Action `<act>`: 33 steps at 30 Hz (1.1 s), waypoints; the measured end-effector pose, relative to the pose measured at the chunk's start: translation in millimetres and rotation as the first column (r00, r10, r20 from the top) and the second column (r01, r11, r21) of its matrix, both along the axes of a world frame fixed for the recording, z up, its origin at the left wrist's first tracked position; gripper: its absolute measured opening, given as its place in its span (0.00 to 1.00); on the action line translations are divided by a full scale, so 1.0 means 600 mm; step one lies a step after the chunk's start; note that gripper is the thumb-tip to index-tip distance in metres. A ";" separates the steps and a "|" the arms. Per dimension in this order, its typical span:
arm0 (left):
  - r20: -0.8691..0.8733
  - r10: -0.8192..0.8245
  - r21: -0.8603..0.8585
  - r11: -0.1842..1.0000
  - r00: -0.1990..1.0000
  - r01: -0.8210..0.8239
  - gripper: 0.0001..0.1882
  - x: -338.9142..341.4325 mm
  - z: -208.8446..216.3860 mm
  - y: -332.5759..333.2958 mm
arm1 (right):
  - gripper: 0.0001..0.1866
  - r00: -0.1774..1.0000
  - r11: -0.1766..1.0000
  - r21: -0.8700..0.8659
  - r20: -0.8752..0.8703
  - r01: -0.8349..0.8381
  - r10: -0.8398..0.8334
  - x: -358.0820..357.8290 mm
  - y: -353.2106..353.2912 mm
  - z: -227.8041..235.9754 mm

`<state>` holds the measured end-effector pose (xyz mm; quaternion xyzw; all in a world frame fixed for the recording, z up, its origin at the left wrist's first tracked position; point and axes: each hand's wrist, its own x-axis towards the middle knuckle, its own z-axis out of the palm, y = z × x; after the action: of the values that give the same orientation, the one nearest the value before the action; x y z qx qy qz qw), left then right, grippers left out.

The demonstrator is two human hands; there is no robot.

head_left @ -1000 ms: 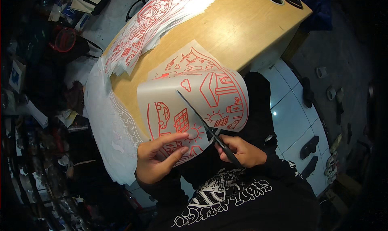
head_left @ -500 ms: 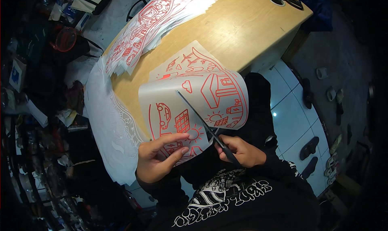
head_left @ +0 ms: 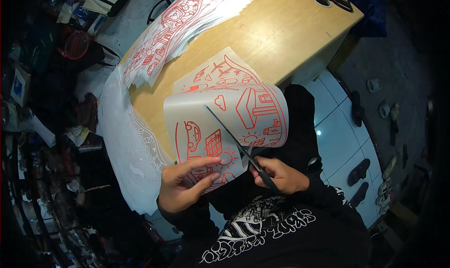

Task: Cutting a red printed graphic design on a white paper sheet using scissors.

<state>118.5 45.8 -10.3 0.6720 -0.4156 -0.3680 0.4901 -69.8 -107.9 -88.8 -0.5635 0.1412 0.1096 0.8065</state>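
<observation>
In my right hand [head_left: 287, 178] is a pair of scissors [head_left: 231, 133] with dark handles, fingers wrapped round the grips. One long blade lies across the face of a curled whitish sheet [head_left: 187, 109] printed with red line drawings of a car, sun, solar panel and building; the other blade is mostly hidden behind the sheet. My left hand [head_left: 180, 187] pinches the sheet's lower part, thumb and forefinger pointing toward the blades. The sheet's far part rests on the wooden table [head_left: 276, 31], while the near part bends up over its edge.
A fanned stack of similar red-printed sheets [head_left: 166, 36] covers the table's far left. White sheets with pale outlines [head_left: 131, 169] hang over the left edge. Black scissors [head_left: 340, 3] and a white-and-black roll [head_left: 322, 1] lie at the far right. Sandals [head_left: 359, 172] stand on the tiled floor.
The sheet has shifted slightly to the right, and my left hand has moved a little with it. My right hand and the scissors have stayed in nearly the same place.
</observation>
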 end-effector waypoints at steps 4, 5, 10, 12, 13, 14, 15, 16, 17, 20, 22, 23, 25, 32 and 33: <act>-0.008 -0.019 -0.001 1.000 1.000 0.019 0.14 0.002 -0.002 0.000 | 0.15 1.000 1.000 -0.017 0.026 0.011 -0.010 -0.001 0.001 -0.001; -0.010 -0.015 -0.001 1.000 1.000 0.015 0.14 0.003 -0.001 0.000 | 0.15 1.000 1.000 -0.017 0.027 0.010 -0.010 0.000 0.001 0.000; -0.022 -0.015 -0.002 1.000 1.000 0.015 0.14 0.006 -0.002 0.001 | 0.17 0.995 0.997 -0.062 0.092 0.042 -0.036 0.002 0.002 0.000; 0.045 -0.106 -0.015 0.994 0.993 0.106 0.15 0.011 -0.002 0.002 | 0.17 0.995 0.997 -0.061 0.093 0.042 -0.036 0.001 0.002 -0.002; 0.045 -0.105 -0.014 0.994 0.993 0.106 0.15 0.011 -0.001 0.003 | 0.17 0.995 0.997 -0.060 0.094 0.041 -0.035 0.001 0.002 -0.003; 0.050 -0.108 -0.015 0.994 0.993 0.109 0.15 0.011 0.000 0.003 | 0.17 0.995 0.997 -0.060 0.094 0.040 -0.035 0.001 0.002 -0.002; 0.055 -0.112 -0.017 0.993 0.992 0.113 0.15 0.012 0.001 0.003 | 0.17 0.996 0.998 -0.060 0.082 0.035 -0.030 0.002 0.001 -0.001; 0.055 -0.112 -0.017 0.993 0.992 0.113 0.15 0.011 0.000 0.003 | 0.17 0.997 0.998 -0.061 0.070 0.029 -0.025 0.002 0.000 0.000; 0.050 -0.106 -0.015 0.994 0.993 0.106 0.15 0.010 -0.001 0.003 | 0.17 0.997 0.998 -0.060 0.070 0.029 -0.025 0.001 0.001 0.000; 0.047 -0.105 -0.007 0.994 0.993 0.106 0.15 0.011 0.000 0.004 | 0.17 0.996 0.998 -0.038 0.081 0.041 -0.037 0.002 0.001 0.004; 0.049 -0.113 -0.001 0.994 0.992 0.114 0.15 0.012 0.000 0.003 | 0.17 0.998 0.999 -0.039 0.058 0.033 -0.030 0.003 -0.001 0.005; 0.053 -0.117 -0.004 0.993 0.992 0.118 0.15 0.013 -0.001 0.003 | 0.17 0.998 0.999 -0.039 0.057 0.033 -0.031 0.003 -0.001 0.004; 0.059 -0.120 -0.009 0.993 0.991 0.120 0.15 0.014 0.001 0.004 | 0.16 0.998 0.998 -0.058 0.068 0.020 -0.016 0.004 -0.001 0.002; 0.023 -0.127 0.013 0.992 0.992 0.127 0.16 0.018 -0.001 0.010 | 0.17 0.997 0.998 -0.062 0.074 0.033 -0.028 0.008 -0.001 0.004; 0.030 -0.136 0.012 0.991 0.990 0.135 0.16 0.019 -0.002 0.010 | 0.17 0.996 0.998 -0.056 0.083 0.036 -0.031 0.007 0.000 0.002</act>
<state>129.9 52.0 -11.3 0.6504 -0.4660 -0.3921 0.4539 -65.9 -107.6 -87.8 -0.5880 0.1206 0.0686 0.7969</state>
